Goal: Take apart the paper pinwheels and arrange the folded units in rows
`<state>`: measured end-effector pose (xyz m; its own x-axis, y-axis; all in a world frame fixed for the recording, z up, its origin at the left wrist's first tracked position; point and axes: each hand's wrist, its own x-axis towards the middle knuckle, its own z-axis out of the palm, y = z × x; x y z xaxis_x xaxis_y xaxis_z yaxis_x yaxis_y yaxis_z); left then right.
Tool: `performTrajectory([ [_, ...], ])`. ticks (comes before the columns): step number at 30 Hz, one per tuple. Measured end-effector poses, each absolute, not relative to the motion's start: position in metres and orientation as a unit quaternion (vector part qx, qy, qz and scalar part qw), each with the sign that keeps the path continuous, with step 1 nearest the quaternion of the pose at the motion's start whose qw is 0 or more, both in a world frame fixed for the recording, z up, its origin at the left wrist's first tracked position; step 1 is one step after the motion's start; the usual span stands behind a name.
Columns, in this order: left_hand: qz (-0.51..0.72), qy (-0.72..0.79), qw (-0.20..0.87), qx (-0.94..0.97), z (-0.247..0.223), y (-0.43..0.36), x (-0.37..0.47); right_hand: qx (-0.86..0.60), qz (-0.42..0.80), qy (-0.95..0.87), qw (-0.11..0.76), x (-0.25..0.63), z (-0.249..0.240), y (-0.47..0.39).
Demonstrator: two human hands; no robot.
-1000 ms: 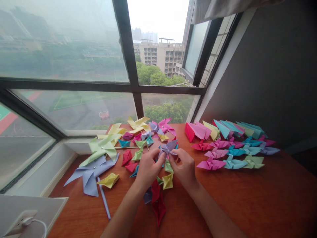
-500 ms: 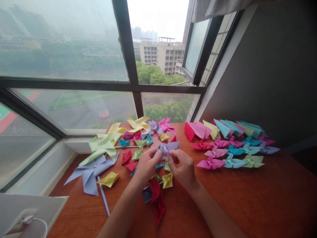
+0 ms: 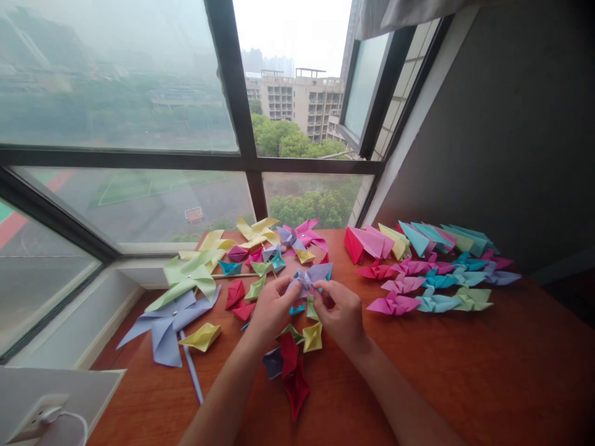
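Together, left fingers (image 3: pixel 294 293) and right fingers (image 3: pixel 328 287) pinching lilac paper (image 3: pixel 320 271), boats (image 3: pixel 296 387) close, pinwheels (image 3: pixel 258 233) beyond

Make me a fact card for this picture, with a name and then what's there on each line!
Left hand: pinching lavender folded paper
Right hand: pinching the same paper
Left side: lavender pinwheel, pale green pinwheel, yellow folded piece
Between forearms: red folded piece
Right side: rows of colorful folded paper figures
Table: reddish-brown
Behind table: window
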<state>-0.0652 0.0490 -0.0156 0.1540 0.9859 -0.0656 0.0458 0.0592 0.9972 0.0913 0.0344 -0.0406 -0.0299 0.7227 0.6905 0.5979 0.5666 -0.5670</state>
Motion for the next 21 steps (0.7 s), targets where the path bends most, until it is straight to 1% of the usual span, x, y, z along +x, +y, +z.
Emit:
performTrajectory([
  [5,0.434,0.472,0.551,0.534,-0.0174,0.0496,-0.0649,-0.468,0.042,-0.714,0.519,0.0912,-0.0419,0.0347],
  [21,0.431,0.469,0.55,0.54,-0.0137,0.0489,-0.0638,-0.472,0.044,-0.714,0.515,0.0908,-0.0393,0.033],
])
